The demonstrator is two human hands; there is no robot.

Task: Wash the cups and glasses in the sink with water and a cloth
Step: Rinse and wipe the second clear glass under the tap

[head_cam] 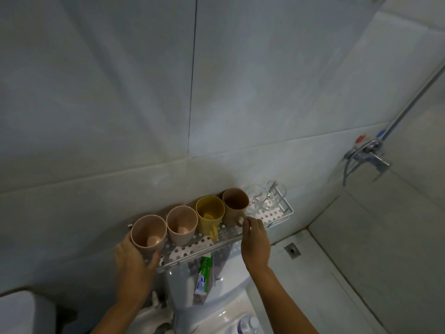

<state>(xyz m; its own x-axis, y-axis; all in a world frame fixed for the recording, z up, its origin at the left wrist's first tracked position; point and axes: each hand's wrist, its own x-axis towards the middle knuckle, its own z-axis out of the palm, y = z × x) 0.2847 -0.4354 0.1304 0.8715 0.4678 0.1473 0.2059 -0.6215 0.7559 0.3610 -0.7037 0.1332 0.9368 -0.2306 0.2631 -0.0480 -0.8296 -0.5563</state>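
Several cups stand in a row on a perforated metal wall shelf point(231, 235). My left hand point(133, 259) grips the leftmost pink cup point(148, 233) at the shelf's left end. A second pink cup point(181, 225), a yellow mug point(209, 216) and a brown mug point(234, 205) follow to the right. My right hand point(255, 239) pinches the brown mug's handle. Clear glasses point(258, 197) stand at the shelf's right end.
Below the shelf are a white basin point(216, 307), a green and white toothpaste tube point(203, 273) and a clear bottle point(248, 324). A shower mixer tap point(366, 157) with a riser pipe is on the right wall. A floor drain point(292, 250) lies beyond.
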